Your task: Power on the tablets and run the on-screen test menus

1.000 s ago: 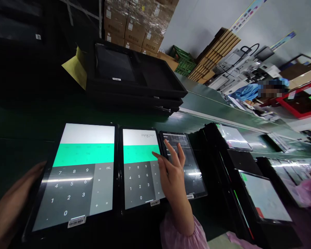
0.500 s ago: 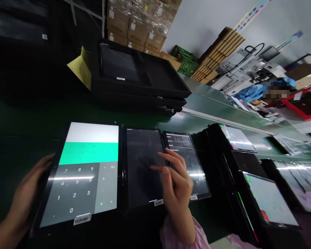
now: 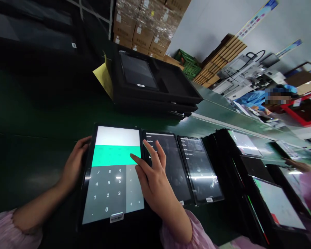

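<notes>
Three black tablets lie side by side on the green belt in front of me. The left tablet (image 3: 111,180) shows a calculator screen with a teal band and number keys. My left hand (image 3: 74,164) grips its left edge. My right hand (image 3: 152,180) hovers over the seam between the left and middle tablet (image 3: 171,166), fingers spread, index fingertip at the teal band's right end. The middle tablet and the right tablet (image 3: 200,169) show dark menu screens with white text lines. Barcode stickers sit at each tablet's near edge.
Stacked black foam trays (image 3: 155,86) with a tablet inside sit beyond the tablets, a yellow sheet (image 3: 103,77) beside them. More lit tablets in black holders (image 3: 277,204) stand at right. A co-worker's hand (image 3: 298,166) reaches there. Cardboard boxes (image 3: 142,31) are piled at the back.
The middle tablet went from calculator screen to dark menu. My right hand moved left from the middle tablet to the left tablet's right edge. My left hand slid up along its left edge.
</notes>
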Demonstrator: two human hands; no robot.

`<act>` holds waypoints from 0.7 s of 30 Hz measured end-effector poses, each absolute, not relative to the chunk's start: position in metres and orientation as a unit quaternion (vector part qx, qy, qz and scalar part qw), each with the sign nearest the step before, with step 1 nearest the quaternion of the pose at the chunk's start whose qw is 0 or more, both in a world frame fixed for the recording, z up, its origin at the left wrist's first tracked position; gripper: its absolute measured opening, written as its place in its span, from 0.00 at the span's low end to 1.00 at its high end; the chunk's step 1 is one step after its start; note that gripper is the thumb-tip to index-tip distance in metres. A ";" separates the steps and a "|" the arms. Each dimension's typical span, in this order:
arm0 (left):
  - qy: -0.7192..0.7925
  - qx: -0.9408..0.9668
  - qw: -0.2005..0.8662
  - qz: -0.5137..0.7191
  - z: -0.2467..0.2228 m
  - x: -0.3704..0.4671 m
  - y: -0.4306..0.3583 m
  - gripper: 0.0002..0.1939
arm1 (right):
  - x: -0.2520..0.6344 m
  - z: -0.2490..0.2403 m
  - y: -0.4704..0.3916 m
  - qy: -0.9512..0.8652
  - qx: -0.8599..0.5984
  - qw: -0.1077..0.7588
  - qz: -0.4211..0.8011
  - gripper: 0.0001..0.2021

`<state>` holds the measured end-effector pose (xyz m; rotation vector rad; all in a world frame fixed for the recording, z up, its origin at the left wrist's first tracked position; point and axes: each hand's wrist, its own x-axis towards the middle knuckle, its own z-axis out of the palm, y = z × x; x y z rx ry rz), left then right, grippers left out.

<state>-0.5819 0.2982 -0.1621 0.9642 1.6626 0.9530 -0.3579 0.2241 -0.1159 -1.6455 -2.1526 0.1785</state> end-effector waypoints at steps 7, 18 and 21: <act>0.642 0.396 0.518 0.404 -0.163 -0.590 0.295 0.28 | -0.359 -0.119 0.224 -0.747 -0.626 0.219 0.049 0.18; 0.551 0.382 0.544 0.505 -0.170 -0.586 0.293 0.34 | -0.363 -0.122 0.226 -0.744 -0.625 0.229 0.059 0.18; 0.574 0.412 0.553 0.442 -0.151 -0.584 0.288 0.40 | -0.358 -0.123 0.222 -0.731 -0.635 0.247 0.049 0.17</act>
